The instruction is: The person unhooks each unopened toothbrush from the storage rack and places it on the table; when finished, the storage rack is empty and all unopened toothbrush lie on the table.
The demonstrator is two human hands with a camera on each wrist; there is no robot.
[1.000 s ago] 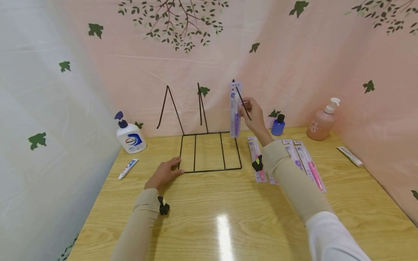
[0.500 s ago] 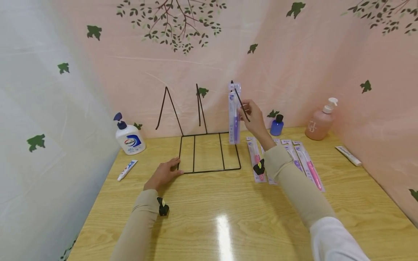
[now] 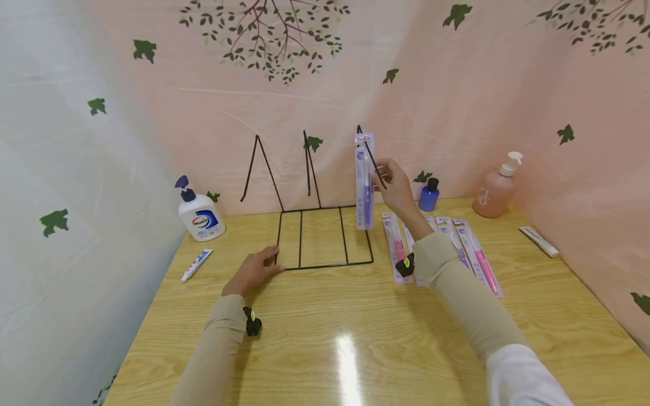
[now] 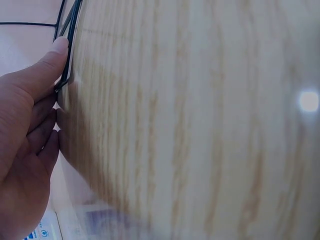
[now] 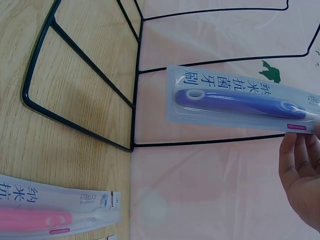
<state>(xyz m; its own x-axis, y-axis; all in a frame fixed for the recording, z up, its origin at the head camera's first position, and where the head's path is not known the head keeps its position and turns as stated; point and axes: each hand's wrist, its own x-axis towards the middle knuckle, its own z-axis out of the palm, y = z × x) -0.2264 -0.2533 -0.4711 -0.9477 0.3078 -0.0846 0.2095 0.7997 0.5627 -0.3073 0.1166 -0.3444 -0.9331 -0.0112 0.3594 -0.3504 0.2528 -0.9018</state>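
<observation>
My right hand [image 3: 394, 183] pinches the side edge of a packaged toothbrush [image 3: 364, 189] with a purple handle. The pack hangs upright at the right-hand hook of a black wire rack [image 3: 325, 266], its top overlapping the hook's sloping wire in the head view. In the right wrist view the purple toothbrush pack [image 5: 240, 102] lies across the rack's uprights, fingertips at its lower edge. My left hand [image 3: 254, 269] holds the rack's front left corner. Its thumb [image 4: 59, 47] lies along the wire in the left wrist view, the other fingers curled beside it.
Several packaged toothbrushes [image 3: 479, 256] lie right of the rack, partly under my right forearm. A blue bottle [image 3: 429, 195] and a pink pump bottle [image 3: 495, 192] stand behind. A white pump bottle [image 3: 201, 217] and a toothpaste tube [image 3: 197, 265] are left; another tube [image 3: 539, 241] is far right.
My right hand has brought the toothbrush pack slightly lower and forward along the hook's sloping wire. The left hand stays at the rack's corner; the view shifts slightly.
</observation>
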